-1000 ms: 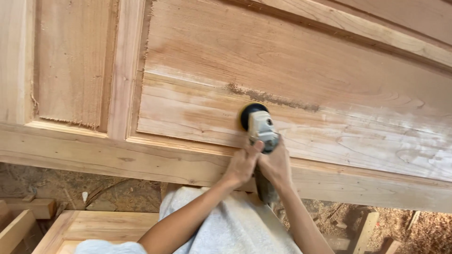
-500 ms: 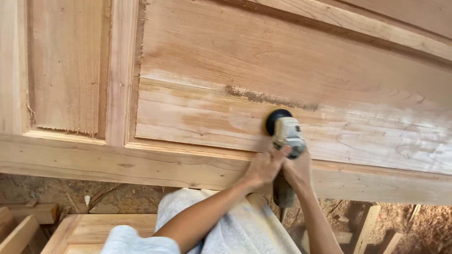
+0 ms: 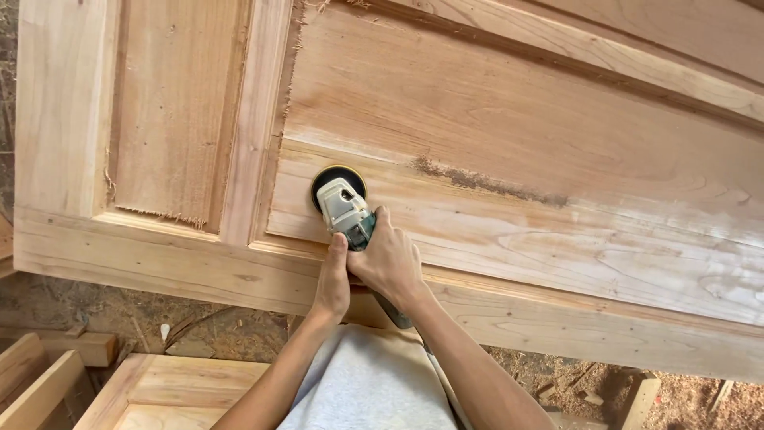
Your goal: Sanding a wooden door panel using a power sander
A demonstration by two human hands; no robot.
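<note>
The sander (image 3: 342, 203) sits on the door (image 3: 509, 119), near the left end of its big panel, both hands just below it over the door's lower rail.

Bright, even daylight; soft shadows, sharp focus.

Sawdust-strewn floor (image 3: 119, 306) below, with a pale wooden frame (image 3: 151, 382) and timber offcuts (image 3: 48, 358).

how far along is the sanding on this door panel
Partly done, by the look of it. The lower band of the large panel is pale and smooth. In hand: both hands, left hand and right hand, hold the sander with its disc at that band's left end. Left: the darker upper panel, the rough strip and the frayed small panel.
</note>
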